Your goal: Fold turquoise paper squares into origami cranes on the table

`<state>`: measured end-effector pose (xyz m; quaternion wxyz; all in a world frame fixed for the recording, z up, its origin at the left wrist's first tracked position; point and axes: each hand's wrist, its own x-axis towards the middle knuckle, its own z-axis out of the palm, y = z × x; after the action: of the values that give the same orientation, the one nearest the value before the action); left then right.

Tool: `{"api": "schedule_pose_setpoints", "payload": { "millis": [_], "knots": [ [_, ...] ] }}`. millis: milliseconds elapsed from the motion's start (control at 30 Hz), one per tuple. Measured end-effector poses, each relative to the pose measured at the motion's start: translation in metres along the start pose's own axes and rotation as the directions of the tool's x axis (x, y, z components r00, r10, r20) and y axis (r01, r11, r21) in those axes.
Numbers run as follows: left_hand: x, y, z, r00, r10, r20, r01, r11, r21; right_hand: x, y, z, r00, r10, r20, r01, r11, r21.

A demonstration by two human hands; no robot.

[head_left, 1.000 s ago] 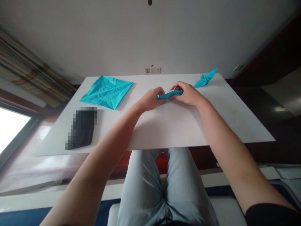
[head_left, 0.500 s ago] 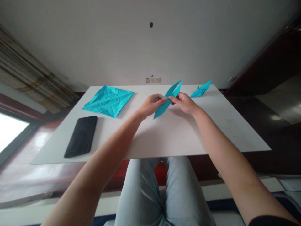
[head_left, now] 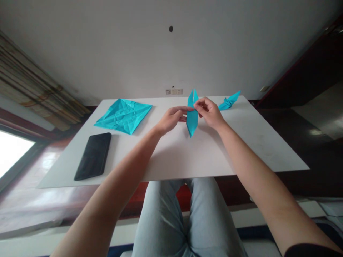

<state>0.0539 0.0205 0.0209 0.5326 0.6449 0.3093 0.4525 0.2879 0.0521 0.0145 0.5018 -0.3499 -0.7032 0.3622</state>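
Note:
Between my hands, above the white table (head_left: 203,157), is a folded blue origami paper (head_left: 192,123). It stands nearly upright, with two narrow points at the top and one broader point below. My left hand (head_left: 174,117) grips its left edge, a finger lying across the front. On the right edge, near the split between the points, my right hand (head_left: 210,111) pinches the paper with thumb and fingers. Some fingertips are hidden behind the paper.
A creased blue sheet (head_left: 124,116) lies spread at the table's back left. In front of it rests a black phone-like slab (head_left: 93,157). A finished-looking folded blue paper figure (head_left: 229,101) sits at the back right. Behind the table rises a wall with sockets (head_left: 173,91).
The folded paper has turned from a slant to nearly upright. My left fingers have shifted so one lies across its front, and my right hand has moved slightly up.

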Motion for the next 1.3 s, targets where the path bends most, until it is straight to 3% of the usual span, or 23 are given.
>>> {"api": "schedule_pose_setpoints", "payload": {
  "millis": [367,600,733,867,1000,1300],
  "knots": [
    [-0.004,0.008,-0.010,0.999,0.041,0.034,-0.040,0.999,-0.029,-0.004,-0.015,-0.006,0.987,0.106,0.120,-0.115,0.991,0.074],
    [-0.004,0.008,-0.013,0.996,0.075,0.050,-0.073,0.997,-0.023,-0.006,-0.019,-0.008,0.977,0.074,0.198,-0.096,0.990,0.101],
    [-0.004,0.008,-0.011,0.996,0.074,0.056,-0.074,0.997,-0.004,-0.005,-0.017,-0.004,0.984,0.067,0.167,-0.081,0.994,0.077],
    [-0.002,0.005,-0.007,0.997,0.073,0.001,-0.073,0.996,0.041,-0.005,-0.018,0.001,0.996,0.049,0.079,-0.050,0.999,0.013],
    [0.000,-0.001,-0.007,0.994,0.061,-0.093,-0.050,0.992,0.119,-0.006,-0.021,0.008,0.995,0.031,0.090,-0.029,0.999,-0.024],
    [0.001,-0.009,-0.003,0.979,0.050,-0.199,-0.055,0.998,-0.023,-0.006,-0.006,0.013,0.999,-0.002,0.051,-0.002,0.996,0.092]
  ]
}}
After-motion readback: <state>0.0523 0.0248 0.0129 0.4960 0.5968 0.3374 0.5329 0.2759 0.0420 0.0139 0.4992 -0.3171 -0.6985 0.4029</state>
